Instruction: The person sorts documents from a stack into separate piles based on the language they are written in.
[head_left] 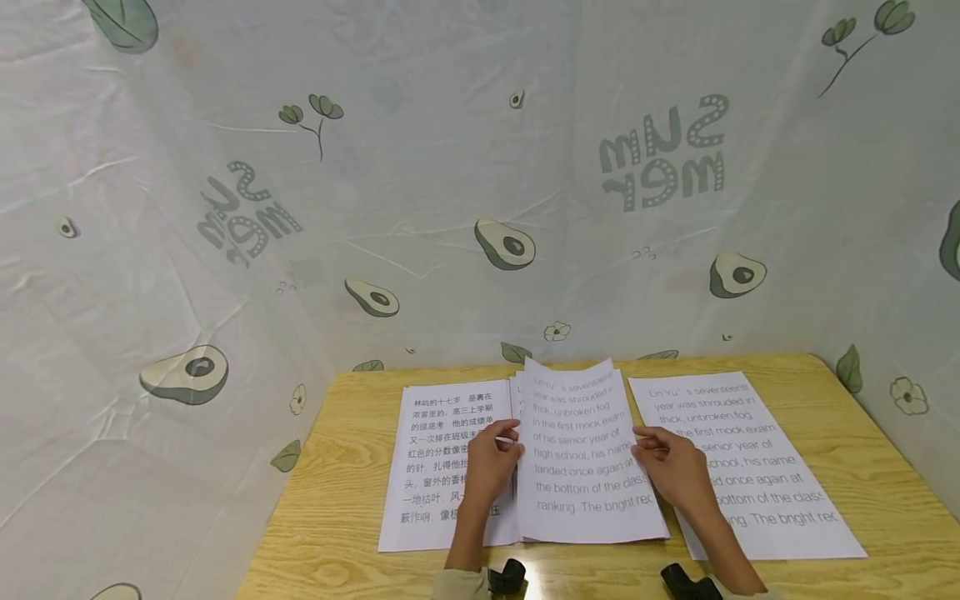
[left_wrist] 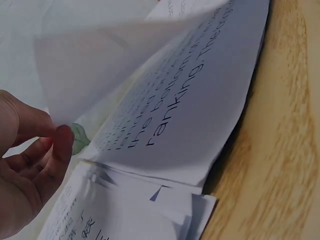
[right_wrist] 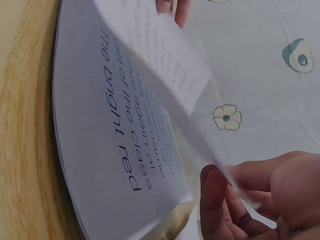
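A printed paper sheet [head_left: 573, 442] with English text is held raised and bowed in the middle. My left hand [head_left: 489, 467] pinches its left edge between thumb and fingers, and the left wrist view shows that grip at the sheet's edge [left_wrist: 85, 75]. On the opposite edge, my right hand [head_left: 678, 471] has the paper between thumb and fingertips; in the right wrist view the sheet [right_wrist: 185, 85] is seen nearly edge-on. Below it lies a paper stack [left_wrist: 200, 115] bearing the same English print, mostly covered in the head view.
Left of the middle stack lie papers with Chinese text [head_left: 427, 467], partly behind my left hand. More English-printed paper [head_left: 787, 475] lies on the right. The wooden table [head_left: 315, 500] meets a white curtain [head_left: 420, 192] with avocado prints behind and at the sides.
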